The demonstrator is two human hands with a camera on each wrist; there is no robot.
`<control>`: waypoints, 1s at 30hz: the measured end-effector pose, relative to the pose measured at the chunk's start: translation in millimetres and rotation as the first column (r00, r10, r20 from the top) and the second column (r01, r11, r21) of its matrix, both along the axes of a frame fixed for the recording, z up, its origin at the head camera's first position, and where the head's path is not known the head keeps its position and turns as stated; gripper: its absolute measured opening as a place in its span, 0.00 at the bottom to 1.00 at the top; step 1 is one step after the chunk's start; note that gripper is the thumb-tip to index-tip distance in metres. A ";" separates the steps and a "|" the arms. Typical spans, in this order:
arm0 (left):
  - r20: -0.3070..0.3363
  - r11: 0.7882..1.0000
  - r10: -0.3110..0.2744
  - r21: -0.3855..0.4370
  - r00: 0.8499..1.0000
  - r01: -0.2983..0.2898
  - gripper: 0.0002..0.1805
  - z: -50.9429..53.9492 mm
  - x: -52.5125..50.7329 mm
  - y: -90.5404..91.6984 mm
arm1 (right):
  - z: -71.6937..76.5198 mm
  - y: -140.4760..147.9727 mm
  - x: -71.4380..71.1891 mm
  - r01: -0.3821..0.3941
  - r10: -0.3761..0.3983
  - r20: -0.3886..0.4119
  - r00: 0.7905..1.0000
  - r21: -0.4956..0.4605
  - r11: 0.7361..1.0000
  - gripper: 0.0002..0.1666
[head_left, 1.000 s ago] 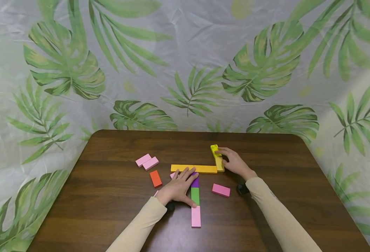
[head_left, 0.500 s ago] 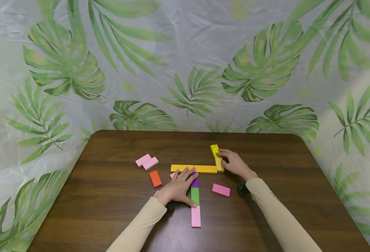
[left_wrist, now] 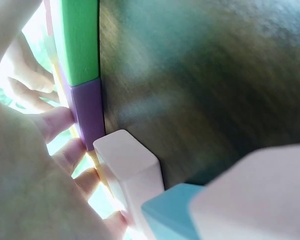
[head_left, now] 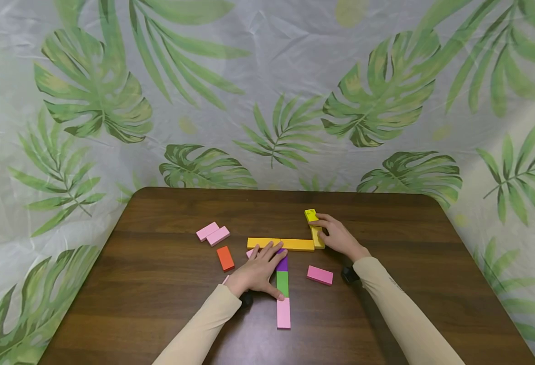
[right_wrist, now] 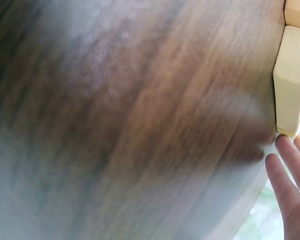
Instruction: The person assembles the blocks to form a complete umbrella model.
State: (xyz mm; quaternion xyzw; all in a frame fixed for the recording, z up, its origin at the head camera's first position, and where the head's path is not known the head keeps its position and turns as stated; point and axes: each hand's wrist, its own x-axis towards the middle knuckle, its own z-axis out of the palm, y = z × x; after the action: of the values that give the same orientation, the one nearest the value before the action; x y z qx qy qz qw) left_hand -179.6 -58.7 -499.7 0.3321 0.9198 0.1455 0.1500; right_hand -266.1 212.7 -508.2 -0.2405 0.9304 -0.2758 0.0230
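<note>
Your blocks on the table (head_left: pixel 135 304), backdrop (head_left: pixel 285 56) behind.
At mid-frame in the head view, a crosswise row (head_left: pixel 297 245) lies above a column (head_left: pixel 282 284); your left hand (head_left: pixel 258 271) overlaps both. From the row's right end, a two-block line (head_left: pixel 311 216) runs upward, left of your right hand (head_left: pixel 340 238). Left lie a pair (head_left: pixel 218 236) and, below it, a single block (head_left: pixel 225 258); another block (head_left: pixel 319 275) lies right of the column.
</note>
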 end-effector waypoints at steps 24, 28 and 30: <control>0.001 1.000 -0.006 0.016 1.000 0.006 0.61 0.3 0.2 -1.8 | 14.7 9.3 46.4 -0.051 0.050 -0.018 0.999 -0.035 0.998 0.27; -0.003 1.000 -0.004 0.012 1.000 0.004 0.61 -0.1 0.3 -1.4 | 16.0 11.4 62.9 -0.081 0.081 0.029 0.996 -0.010 0.997 0.27; -0.002 1.000 -0.004 0.010 1.000 0.004 0.61 -0.1 0.3 -1.0 | 16.0 12.6 71.1 -0.102 0.102 0.054 0.993 0.002 0.995 0.27</control>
State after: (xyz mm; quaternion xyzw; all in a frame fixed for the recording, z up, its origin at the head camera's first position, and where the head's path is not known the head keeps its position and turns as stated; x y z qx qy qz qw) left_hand -179.3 -59.7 -499.8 0.3350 0.9185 0.1493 0.1477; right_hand -195.0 225.3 -492.2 -0.2803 0.9165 -0.2784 0.0627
